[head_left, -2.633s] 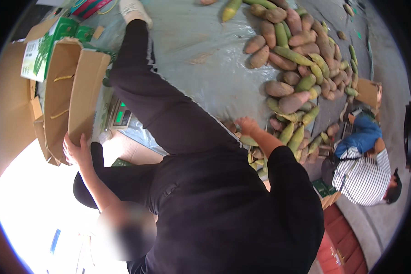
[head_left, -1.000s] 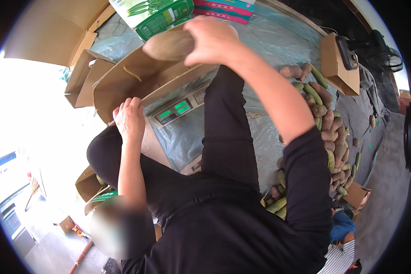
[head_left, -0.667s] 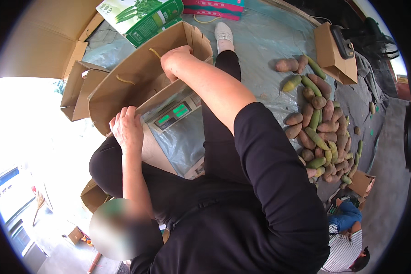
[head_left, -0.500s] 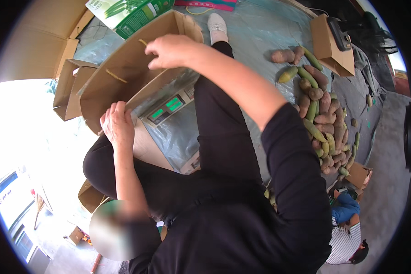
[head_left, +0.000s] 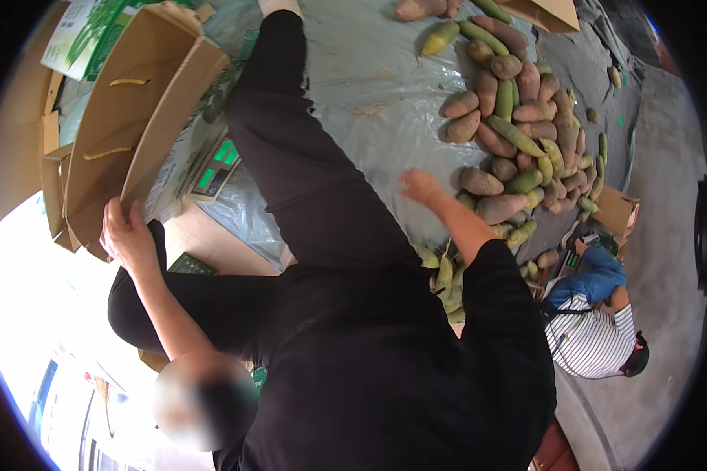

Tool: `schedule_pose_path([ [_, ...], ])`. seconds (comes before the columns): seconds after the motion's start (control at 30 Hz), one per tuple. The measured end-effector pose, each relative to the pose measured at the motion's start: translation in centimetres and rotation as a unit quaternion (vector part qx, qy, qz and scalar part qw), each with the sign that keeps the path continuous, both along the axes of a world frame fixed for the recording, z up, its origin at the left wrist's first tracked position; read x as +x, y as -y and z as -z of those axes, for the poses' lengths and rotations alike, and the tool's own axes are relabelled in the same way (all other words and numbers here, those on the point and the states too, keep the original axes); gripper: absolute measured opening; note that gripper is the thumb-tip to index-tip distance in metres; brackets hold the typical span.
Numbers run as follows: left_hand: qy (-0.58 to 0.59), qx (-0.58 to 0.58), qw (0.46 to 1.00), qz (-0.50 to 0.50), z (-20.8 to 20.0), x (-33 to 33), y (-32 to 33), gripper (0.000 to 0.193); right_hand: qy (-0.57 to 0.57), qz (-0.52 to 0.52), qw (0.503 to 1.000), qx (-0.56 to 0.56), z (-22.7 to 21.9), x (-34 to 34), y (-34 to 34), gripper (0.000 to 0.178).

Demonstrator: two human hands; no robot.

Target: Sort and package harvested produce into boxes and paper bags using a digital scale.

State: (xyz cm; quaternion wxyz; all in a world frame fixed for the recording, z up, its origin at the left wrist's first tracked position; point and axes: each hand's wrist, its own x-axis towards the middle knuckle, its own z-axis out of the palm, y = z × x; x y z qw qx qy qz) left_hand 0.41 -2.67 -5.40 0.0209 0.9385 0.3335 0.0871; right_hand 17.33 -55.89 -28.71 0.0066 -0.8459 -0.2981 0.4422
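Observation:
My left hand (head_left: 128, 239) grips the near end of an open cardboard box (head_left: 169, 118), thumb and fingers about the wall's edge. Two yellowish rope handles (head_left: 108, 152) show on the inner wall of the box. A digital scale (head_left: 214, 169) with lit green readouts stands beside it, partly hidden by the box. My right hand (head_left: 423, 187) is in the air over the plastic sheet, just left of a heap of reddish-brown root vegetables (head_left: 481, 181) and long green radishes (head_left: 514, 136). Its fingers are blurred, and I see nothing held.
Plastic sheeting (head_left: 353, 86) covers the floor between my leg and the heap. A green and white carton (head_left: 82, 39) stands behind the box. At the right, a person in a striped shirt (head_left: 597, 337) bends near a small cardboard box (head_left: 617, 213). More green radishes (head_left: 445, 279) lie by my right thigh.
My right hand has left the box and swung right toward the vegetable heap. The left hand stays on the box. The view has turned right, so the scene sits farther left and higher.

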Motion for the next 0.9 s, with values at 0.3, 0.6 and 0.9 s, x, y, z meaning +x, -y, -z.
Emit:
schedule_pose_path([
  [0.3,0.019,0.038,0.999,0.015,-0.1,-2.1,-1.6,0.024,-0.190,-0.131,0.967,-0.106,-0.4,-14.0,2.7,0.056],
  [0.6,0.022,0.015,1.000,-0.011,-0.6,-1.9,-1.3,0.021,-0.063,-0.228,0.963,-0.125,0.1,-15.1,3.4,0.054],
  [0.9,0.004,-0.009,1.000,-0.027,-2.3,-1.3,-0.3,0.020,-0.140,-0.087,0.967,-0.193,-0.2,-14.1,3.1,0.046],
])
